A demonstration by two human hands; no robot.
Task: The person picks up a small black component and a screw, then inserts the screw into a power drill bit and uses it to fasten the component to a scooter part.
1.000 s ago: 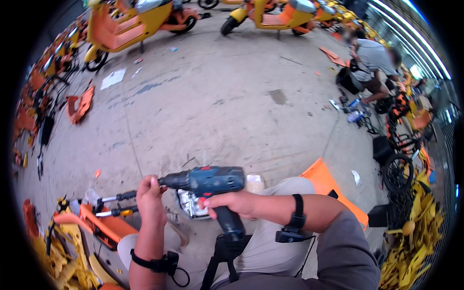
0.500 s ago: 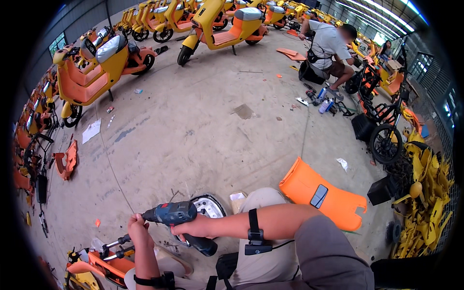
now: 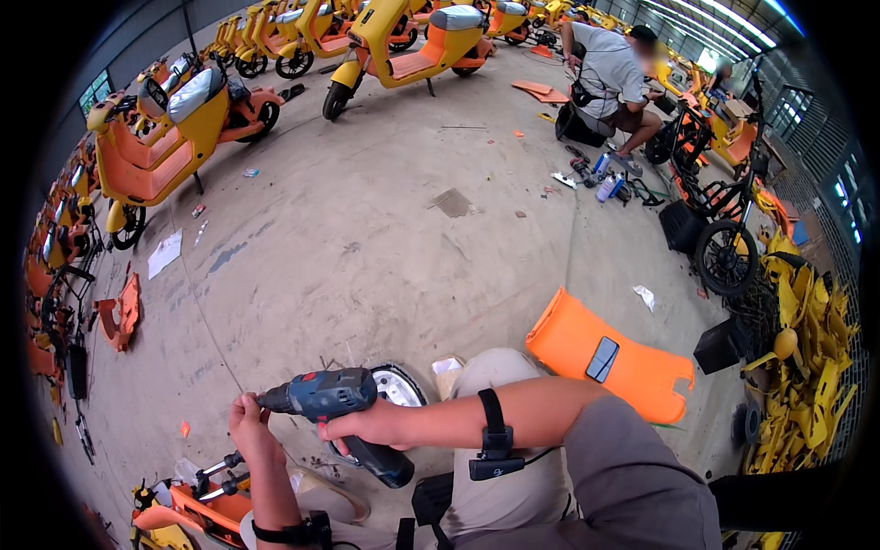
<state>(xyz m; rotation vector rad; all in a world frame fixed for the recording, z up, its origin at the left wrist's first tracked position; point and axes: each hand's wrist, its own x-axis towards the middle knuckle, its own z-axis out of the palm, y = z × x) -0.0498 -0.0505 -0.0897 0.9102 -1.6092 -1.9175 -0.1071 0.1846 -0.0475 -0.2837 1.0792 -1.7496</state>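
A blue-and-black cordless drill (image 3: pixel 335 392) lies sideways in my right hand (image 3: pixel 374 425), its chuck turned left. At the chuck's tip is my left hand (image 3: pixel 251 433), thumb and fingertips pinched together; anything between them is too small to make out. Behind the drill, partly covered by it, a round silver-centred part with a dark rim (image 3: pixel 396 385) rests on the floor. Below my left hand stands a scooter front with an orange panel (image 3: pixel 206 515) and two shiny fork tubes (image 3: pixel 220 466).
An orange body panel (image 3: pixel 564 332) with a phone (image 3: pixel 601 359) on it lies to the right. Yellow panels (image 3: pixel 802 357) are heaped at far right, near a stripped black scooter (image 3: pixel 729 247). Another person (image 3: pixel 612 82) crouches beyond, among tools. Yellow scooters (image 3: pixel 403 55) line the back.
My left hand and the drill have shifted slightly left and up in the view. The whole scene has moved a little as my head turned. The grip on the drill is unchanged.
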